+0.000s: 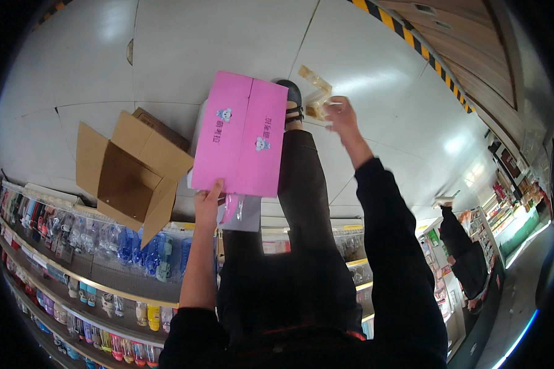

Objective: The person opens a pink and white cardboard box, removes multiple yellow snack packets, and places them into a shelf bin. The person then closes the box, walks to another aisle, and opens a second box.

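My left hand (208, 205) grips a pink cardboard box (240, 138) by its lower left corner, thumb on the top face. The box bears writing and small cartoon koalas, and a seam runs along its length. Below its near edge show a pale flap (249, 217) and something pink and glossy. My right hand (343, 117) is raised to the right of the box, its fingers apart and slightly blurred. Right beside these fingers is a crumpled strip of brown packing tape (317, 82); whether they touch it, I cannot tell.
A brown carton (124, 184) with its flaps spread stands on the tiled floor (203, 41), left of the pink box. Shelves (120, 290) of bottles and cups line the near side. My shoe (290, 94) is beside the box. Another person (466, 263) is at far right.
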Action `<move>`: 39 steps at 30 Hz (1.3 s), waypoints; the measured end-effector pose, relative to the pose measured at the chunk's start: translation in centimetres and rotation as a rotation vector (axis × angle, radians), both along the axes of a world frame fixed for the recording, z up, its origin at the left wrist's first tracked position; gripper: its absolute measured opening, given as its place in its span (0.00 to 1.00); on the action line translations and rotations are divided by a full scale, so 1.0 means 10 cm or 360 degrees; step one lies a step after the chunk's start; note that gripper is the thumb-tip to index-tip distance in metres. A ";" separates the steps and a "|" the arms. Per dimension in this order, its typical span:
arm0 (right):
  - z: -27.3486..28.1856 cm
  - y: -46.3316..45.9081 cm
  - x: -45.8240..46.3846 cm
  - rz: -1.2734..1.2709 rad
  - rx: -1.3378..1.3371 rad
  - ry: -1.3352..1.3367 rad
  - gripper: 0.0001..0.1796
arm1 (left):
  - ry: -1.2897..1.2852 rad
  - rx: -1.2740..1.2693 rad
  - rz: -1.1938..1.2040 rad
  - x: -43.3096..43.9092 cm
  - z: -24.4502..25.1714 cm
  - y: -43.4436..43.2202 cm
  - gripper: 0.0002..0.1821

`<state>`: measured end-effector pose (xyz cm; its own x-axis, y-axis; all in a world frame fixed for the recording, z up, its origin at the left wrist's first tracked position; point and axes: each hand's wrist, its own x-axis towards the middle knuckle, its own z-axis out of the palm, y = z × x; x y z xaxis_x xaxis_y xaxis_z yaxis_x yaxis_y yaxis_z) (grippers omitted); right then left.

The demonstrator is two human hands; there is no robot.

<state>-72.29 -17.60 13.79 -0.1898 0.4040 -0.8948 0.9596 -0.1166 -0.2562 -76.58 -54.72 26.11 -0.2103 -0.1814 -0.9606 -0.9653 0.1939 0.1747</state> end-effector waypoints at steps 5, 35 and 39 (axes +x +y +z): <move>-2.05 0.16 0.67 -0.0269 0.0684 -0.0572 0.36 | -0.0050 -0.0282 -0.0152 -0.04 -0.05 -0.21 0.17; -2.62 0.50 -1.36 -0.0152 -0.0066 0.0478 0.10 | 0.0297 -0.0948 -0.0672 0.12 -1.50 -1.45 0.50; -2.17 0.69 -1.42 0.0657 0.0955 0.0914 0.08 | 0.0753 -0.1169 -0.0878 0.03 -1.67 -1.56 0.62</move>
<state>-86.49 -10.66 -7.91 -0.7712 0.5708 -0.2819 0.6027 0.5119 -0.6122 -76.29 -70.30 9.39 -0.7696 -0.4535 -0.4494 -0.5731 0.8010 0.1730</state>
